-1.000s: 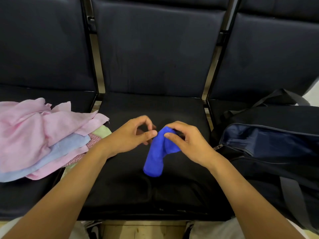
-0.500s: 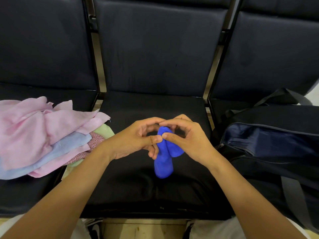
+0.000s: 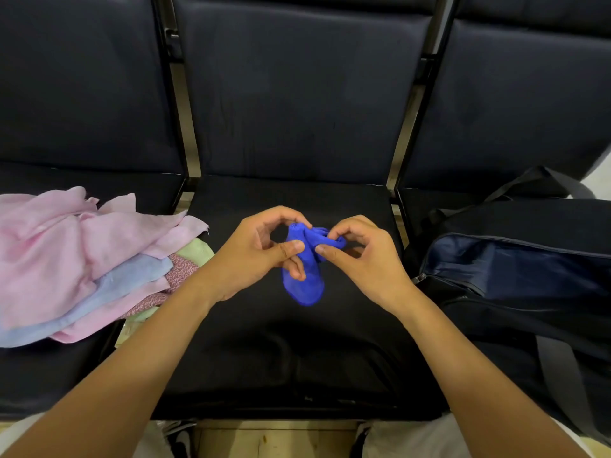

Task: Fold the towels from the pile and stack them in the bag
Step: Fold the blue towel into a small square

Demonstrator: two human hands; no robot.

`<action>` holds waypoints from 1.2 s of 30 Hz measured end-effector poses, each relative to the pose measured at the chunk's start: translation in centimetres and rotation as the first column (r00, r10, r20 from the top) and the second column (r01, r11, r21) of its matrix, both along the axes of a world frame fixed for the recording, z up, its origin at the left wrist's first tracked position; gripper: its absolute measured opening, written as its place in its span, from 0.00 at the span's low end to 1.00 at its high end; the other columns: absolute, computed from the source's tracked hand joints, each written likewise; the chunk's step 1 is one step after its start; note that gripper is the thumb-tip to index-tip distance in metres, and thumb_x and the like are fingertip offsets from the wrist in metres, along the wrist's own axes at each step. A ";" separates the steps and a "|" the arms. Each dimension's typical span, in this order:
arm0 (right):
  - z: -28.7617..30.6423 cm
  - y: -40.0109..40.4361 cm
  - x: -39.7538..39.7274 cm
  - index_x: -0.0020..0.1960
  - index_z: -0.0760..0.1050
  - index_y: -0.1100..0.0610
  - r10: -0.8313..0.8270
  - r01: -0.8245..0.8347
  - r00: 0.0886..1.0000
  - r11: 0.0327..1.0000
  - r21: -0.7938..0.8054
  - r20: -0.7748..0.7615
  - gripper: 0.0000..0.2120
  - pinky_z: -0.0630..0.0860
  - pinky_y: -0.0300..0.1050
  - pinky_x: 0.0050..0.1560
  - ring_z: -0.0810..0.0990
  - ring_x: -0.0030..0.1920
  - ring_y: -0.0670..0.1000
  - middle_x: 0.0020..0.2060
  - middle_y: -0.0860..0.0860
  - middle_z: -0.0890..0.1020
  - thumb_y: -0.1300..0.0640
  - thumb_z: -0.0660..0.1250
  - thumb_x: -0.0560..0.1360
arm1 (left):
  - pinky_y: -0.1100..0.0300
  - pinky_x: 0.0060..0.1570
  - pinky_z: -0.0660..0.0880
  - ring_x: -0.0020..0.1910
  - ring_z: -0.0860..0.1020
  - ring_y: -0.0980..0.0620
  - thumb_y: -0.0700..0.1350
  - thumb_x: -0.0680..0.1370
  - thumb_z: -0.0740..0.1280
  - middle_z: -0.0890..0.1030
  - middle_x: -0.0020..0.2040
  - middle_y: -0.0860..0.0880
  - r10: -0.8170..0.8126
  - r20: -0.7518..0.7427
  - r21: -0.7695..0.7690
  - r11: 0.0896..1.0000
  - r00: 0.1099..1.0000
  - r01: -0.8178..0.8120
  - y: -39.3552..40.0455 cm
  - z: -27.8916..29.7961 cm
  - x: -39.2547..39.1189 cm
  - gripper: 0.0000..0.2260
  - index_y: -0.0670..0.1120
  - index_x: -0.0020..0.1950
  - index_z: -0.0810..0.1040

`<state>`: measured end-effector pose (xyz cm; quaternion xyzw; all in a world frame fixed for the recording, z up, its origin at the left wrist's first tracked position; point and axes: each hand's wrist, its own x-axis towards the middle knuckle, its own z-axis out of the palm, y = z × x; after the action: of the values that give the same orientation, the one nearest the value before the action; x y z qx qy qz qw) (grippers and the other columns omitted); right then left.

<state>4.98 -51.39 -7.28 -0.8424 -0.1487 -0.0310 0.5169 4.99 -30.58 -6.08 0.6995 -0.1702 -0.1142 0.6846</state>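
1. my left hand (image 3: 254, 256) pinches the upper end of the blue towel (image 3: 304, 276), thumb and curled fingers closed on it.
2. my right hand (image 3: 360, 259) grips the bunched top of the same towel, fingers curled round it.
3. the towel hangs crumpled over the middle of the middle seat (image 3: 291, 342).
4. the pile of towels (image 3: 82, 259) lies on the left seat, spilling over its right edge.
5. the bag (image 3: 515, 276) sits unzipped on the right seat.
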 end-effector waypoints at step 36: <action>0.1 -0.7 0.9 0.56 0.65 0.51 -0.395 0.486 0.783 0.871 0.076 -0.481 0.13 0.80 0.51 0.46 0.83 0.50 0.56 0.52 0.58 0.79 0.48 0.67 0.79 | 0.48 0.54 0.79 0.53 0.80 0.47 0.45 0.79 0.67 0.80 0.57 0.45 0.518 -0.547 0.107 0.823 0.658 -0.558 -1.2 -0.5 0.9 0.07 0.48 0.57 0.77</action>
<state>5.92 -52.11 -7.21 -0.7822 0.1808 0.0301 0.5955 5.88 -31.77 -6.57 0.6299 0.2458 -0.0978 0.7302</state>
